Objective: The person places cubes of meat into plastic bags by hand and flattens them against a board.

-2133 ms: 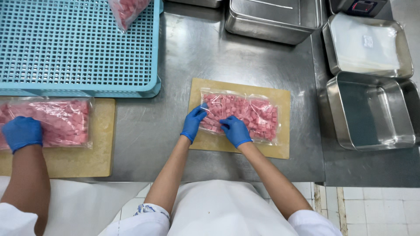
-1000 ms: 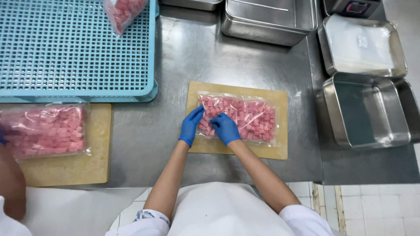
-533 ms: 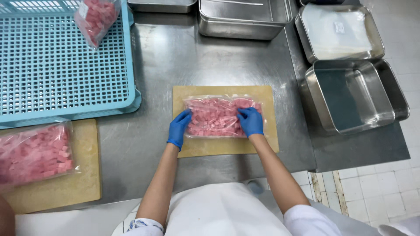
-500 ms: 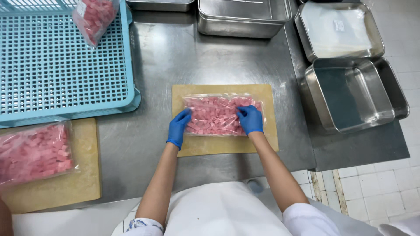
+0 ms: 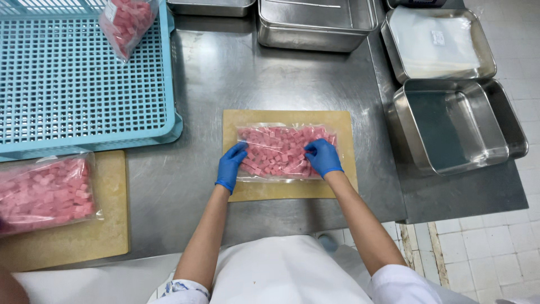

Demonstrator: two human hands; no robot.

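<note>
Clear bag [image 5: 281,152] of pink diced meat, small cubes packed in one flat layer, roughly rectangular, lying on a tan board [image 5: 343,126] at mid-bench. Plastic film shows glare and a loose margin around the cubes. Left hand [image 5: 230,167], blue glove, lies along the bag's left edge, fingers flat and together, touching the film. Right hand [image 5: 322,157], blue glove, rests on top of the bag near its right end, fingers curled down onto the film; cannot tell whether it pinches the plastic or only presses. Bare forearms, white sleeves and apron below. Bags of pink cubes: three in view, the one under the hands, a second bag [image 5: 48,191] on a second board [image 5: 84,242] at lower left, a third bag [image 5: 126,22] lying tilted on the blue crate [image 5: 79,95] at upper left. Boards: two. Crate: one, a perforated plastic grid, its corner just beside the middle board, not touching it. Steel pans: four at least, one at top [image 5: 318,25], one partly cut off beside it [image 5: 211,7], a pan lined with clear film [image 5: 439,42] at upper right, an empty pan [image 5: 458,126] below that. Steel bench [image 5: 180,186] carries all; white tiled floor [image 5: 489,247] at lower right.
</note>
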